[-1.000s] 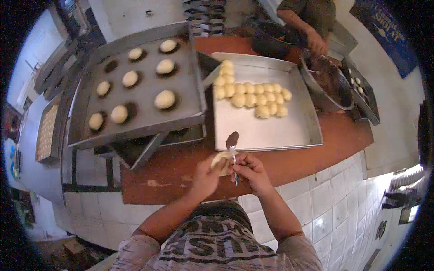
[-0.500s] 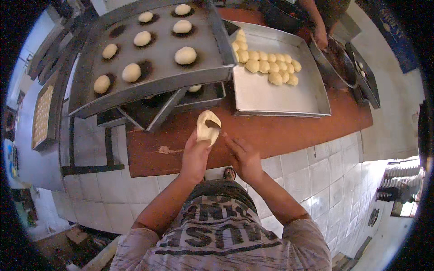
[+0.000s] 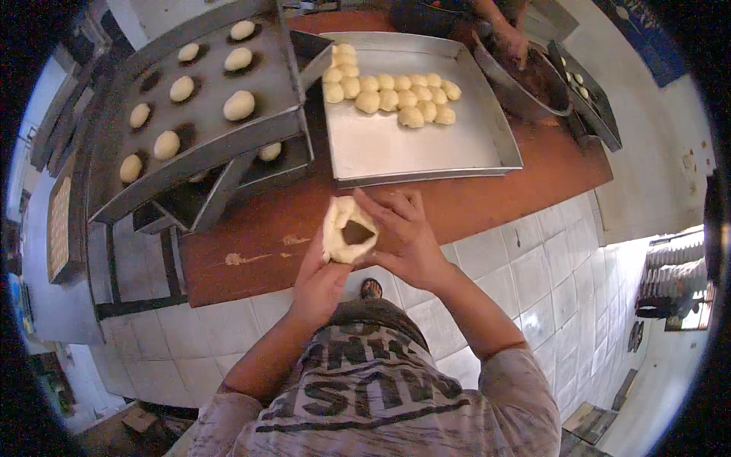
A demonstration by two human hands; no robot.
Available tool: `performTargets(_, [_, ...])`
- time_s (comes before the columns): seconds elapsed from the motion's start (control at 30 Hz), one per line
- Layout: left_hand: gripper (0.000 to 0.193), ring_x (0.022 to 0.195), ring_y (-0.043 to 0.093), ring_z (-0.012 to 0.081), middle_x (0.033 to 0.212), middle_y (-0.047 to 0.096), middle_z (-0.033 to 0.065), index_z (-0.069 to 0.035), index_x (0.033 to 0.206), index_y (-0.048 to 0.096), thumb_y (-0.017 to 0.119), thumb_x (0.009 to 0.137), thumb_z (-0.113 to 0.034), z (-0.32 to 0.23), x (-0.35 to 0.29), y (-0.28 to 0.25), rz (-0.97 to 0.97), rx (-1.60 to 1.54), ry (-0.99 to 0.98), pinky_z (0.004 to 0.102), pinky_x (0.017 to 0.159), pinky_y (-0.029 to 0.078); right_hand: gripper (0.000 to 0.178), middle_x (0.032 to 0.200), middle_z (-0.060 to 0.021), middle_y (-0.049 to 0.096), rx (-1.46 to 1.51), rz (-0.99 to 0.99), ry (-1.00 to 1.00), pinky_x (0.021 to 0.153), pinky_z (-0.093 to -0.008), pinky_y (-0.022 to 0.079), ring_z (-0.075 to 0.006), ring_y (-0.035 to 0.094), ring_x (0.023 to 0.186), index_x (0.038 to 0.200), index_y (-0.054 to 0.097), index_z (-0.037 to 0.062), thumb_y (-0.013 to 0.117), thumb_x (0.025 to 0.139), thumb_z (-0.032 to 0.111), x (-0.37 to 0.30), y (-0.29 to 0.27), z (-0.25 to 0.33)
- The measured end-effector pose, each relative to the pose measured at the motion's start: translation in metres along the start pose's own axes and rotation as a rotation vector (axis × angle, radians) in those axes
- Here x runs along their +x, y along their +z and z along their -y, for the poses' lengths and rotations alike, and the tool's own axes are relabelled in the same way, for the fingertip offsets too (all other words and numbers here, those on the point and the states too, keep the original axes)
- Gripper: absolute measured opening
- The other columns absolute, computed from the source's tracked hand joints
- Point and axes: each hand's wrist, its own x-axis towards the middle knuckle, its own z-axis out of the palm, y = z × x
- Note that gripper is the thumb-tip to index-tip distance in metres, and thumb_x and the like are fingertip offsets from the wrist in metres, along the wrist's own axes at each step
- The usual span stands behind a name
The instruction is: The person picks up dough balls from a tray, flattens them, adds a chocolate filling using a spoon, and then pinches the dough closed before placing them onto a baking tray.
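Note:
My left hand (image 3: 318,288) holds a flattened piece of pale dough (image 3: 336,242) just off the table's front edge. In the dough's middle sits a dark brown filling (image 3: 355,233), with the dough's edge raised around it. My right hand (image 3: 411,234) grips the right side of the dough, its forefinger at the far edge and its thumb side near the close edge. Beyond my hands is a metal tray (image 3: 411,152) with several smooth dough balls (image 3: 388,99) grouped toward its far part.
At left, a dark baking tray (image 3: 198,145) with spaced dough balls is stacked over other trays. A co-worker's hand (image 3: 514,46) reaches into a metal bowl (image 3: 541,107) at the far right of the brown table (image 3: 266,251). Another tray (image 3: 582,91) stands beside it.
My right hand has come onto the dough, which is now cupped around the filling. The filling shows larger. The view has shifted, so the trays appear farther left.

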Motion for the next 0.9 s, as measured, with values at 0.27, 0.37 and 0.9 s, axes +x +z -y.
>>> performTargets(0.27, [0.04, 0.11, 0.049, 0.0207, 0.12, 0.048, 0.0166, 0.002, 0.125, 0.04, 0.045, 0.093, -0.022, -0.02, 0.013, 0.015, -0.025, 0.239, 0.138, 0.0296, 0.091, 0.038, 0.043, 0.097, -0.003, 0.056, 0.584, -0.031, 0.21, 0.08, -0.0363, 0.038, -0.0261, 0.048, 0.087, 0.104, 0.063, 0.0126, 0.072, 0.062, 0.016, -0.01, 0.002, -0.004])
performTargets(0.37, [0.039, 0.095, 0.054, 0.0175, 0.103, 0.056, 0.0117, 0.001, 0.111, 0.049, 0.045, 0.093, -0.033, -0.03, 0.022, 0.014, -0.121, -0.384, -0.174, 0.0283, 0.082, 0.043, 0.041, 0.097, -0.0029, 0.055, -0.138, -0.064, -0.29, 0.078, -0.0316, 0.034, -0.0199, 0.048, 0.085, 0.106, 0.065, 0.0138, 0.072, 0.066, 0.017, -0.019, 0.007, 0.015])
performTargets(0.9, [0.028, 0.085, 0.055, 0.0173, 0.094, 0.057, 0.0062, -0.003, 0.098, 0.054, 0.044, 0.094, -0.028, -0.025, 0.031, 0.023, -0.032, -0.232, -0.259, 0.028, 0.075, 0.042, 0.017, 0.097, -0.0073, 0.052, 0.023, -0.182, -0.222, 0.082, -0.0384, 0.038, -0.0263, 0.046, 0.096, 0.088, 0.065, 0.0098, 0.068, 0.073, 0.019, -0.019, -0.025, 0.01])
